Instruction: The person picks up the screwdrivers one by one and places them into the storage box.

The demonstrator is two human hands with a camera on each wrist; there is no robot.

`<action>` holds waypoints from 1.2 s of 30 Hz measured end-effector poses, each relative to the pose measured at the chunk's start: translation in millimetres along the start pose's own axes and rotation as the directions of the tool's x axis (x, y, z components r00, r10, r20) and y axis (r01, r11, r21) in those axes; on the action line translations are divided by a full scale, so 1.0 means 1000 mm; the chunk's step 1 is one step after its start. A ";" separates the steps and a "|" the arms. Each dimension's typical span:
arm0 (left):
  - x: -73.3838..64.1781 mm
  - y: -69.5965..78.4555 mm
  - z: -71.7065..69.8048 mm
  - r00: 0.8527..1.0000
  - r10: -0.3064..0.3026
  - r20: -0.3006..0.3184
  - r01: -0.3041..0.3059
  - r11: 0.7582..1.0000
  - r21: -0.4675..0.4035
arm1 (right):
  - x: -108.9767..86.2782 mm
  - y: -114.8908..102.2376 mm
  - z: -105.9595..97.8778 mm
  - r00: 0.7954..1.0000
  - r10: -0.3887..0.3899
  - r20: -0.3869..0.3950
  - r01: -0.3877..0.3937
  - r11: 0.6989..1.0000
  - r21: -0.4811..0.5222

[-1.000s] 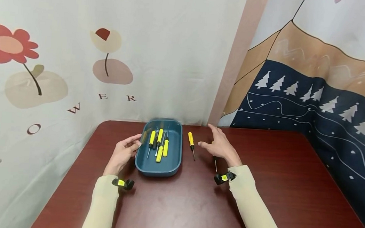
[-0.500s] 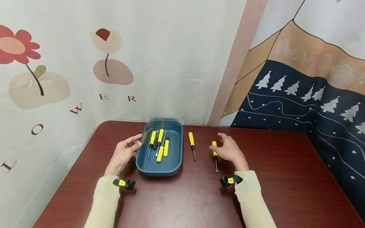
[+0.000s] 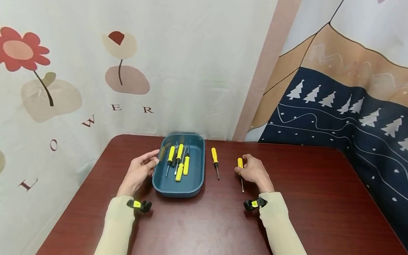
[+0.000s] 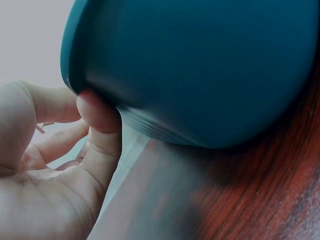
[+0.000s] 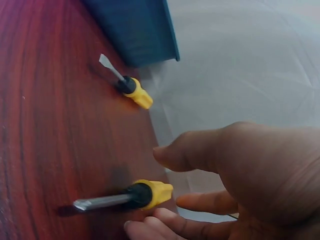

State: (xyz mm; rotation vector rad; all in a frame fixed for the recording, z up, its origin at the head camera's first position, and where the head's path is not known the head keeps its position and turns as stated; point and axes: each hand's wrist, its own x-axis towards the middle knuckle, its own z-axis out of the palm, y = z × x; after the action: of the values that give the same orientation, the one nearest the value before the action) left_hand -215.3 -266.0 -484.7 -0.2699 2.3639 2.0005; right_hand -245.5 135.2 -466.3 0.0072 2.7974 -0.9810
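A blue box (image 3: 177,188) holds several yellow-handled screwdrivers, some overlapping. At its left side, my left hand (image 3: 139,172) pinches the wall; in the left wrist view the thumb (image 4: 99,112) presses just under the rim, with the index finger behind it. Outside the box to the right lie two more screwdrivers. A flat-tipped screwdriver (image 5: 134,90) is the nearer one to the box. Over the cross-tipped screwdriver (image 3: 240,165) is my right hand (image 3: 255,171). Its thumb (image 5: 175,156) stands apart from the yellow handle, and its other fingers lie on the far side.
The reddish-brown wooden table (image 3: 190,232) carries everything. Directly behind its back edge hangs a pale curtain (image 3: 192,84) with printed flowers. A dark blue cloth (image 3: 330,123) with printed trees hangs along the right.
My right hand moves right and down from above the table to the right-hand screwdriver, and its fingers draw closer around the handle. The left hand stays at the box.
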 end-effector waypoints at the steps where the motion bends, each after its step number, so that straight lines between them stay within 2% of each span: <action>1: 0.000 0.000 0.000 1.000 0.002 0.002 -0.002 1.000 -0.007 | 0.000 0.000 0.001 1.000 0.005 -0.005 -0.005 1.000 0.000; 11: -0.001 0.001 -0.003 1.000 -0.002 -0.002 0.002 1.000 0.005 | 0.004 -0.002 0.012 0.997 0.024 -0.078 -0.024 1.000 -0.003; 20: -0.001 -0.002 -0.004 1.000 0.002 0.004 -0.002 1.000 -0.012 | 0.006 -0.001 0.015 0.996 0.076 -0.056 -0.074 0.997 0.036; 36: 0.001 -0.001 0.001 1.000 0.002 0.002 -0.002 0.999 -0.033 | 0.005 0.005 0.007 0.995 0.092 -0.042 -0.084 0.983 0.161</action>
State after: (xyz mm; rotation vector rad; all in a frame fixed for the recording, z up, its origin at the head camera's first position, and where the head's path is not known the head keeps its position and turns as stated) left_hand -216.7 -265.5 -485.6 -0.2667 2.3326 2.0411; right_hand -249.2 133.9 -475.7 0.1775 2.7277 -1.1941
